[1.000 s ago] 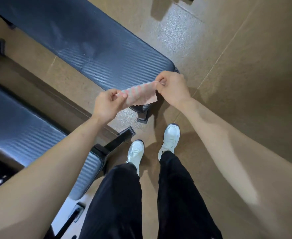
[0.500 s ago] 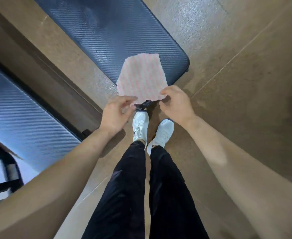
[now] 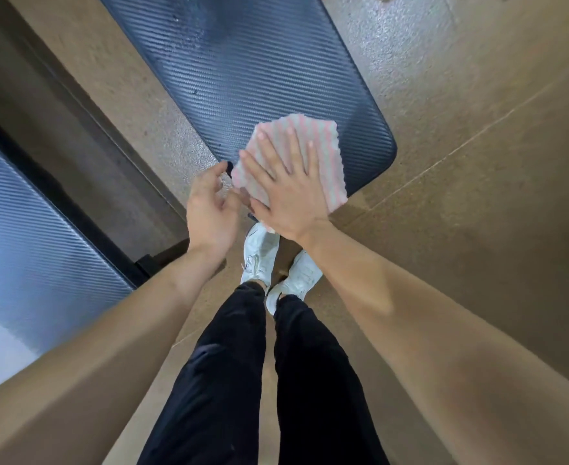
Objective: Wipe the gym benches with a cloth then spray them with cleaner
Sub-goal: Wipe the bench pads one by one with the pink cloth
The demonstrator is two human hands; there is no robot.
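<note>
A dark blue padded gym bench with a ribbed cover runs from the top of the head view down to its rounded near end. A pink and grey striped cloth lies flat on that near end. My right hand presses on the cloth with straight, spread fingers. My left hand hovers just left of the cloth's corner, fingers loosely curled and holding nothing. No spray bottle is in view.
A second dark blue bench lies at the left, with a black frame foot beside it. Brown speckled floor surrounds both benches. My legs in black trousers and white shoes stand at the bench's near end.
Both hands held the cloth spread in the air before. Now it lies on the bench end, my right hand flat on top, and my left hand has let go.
</note>
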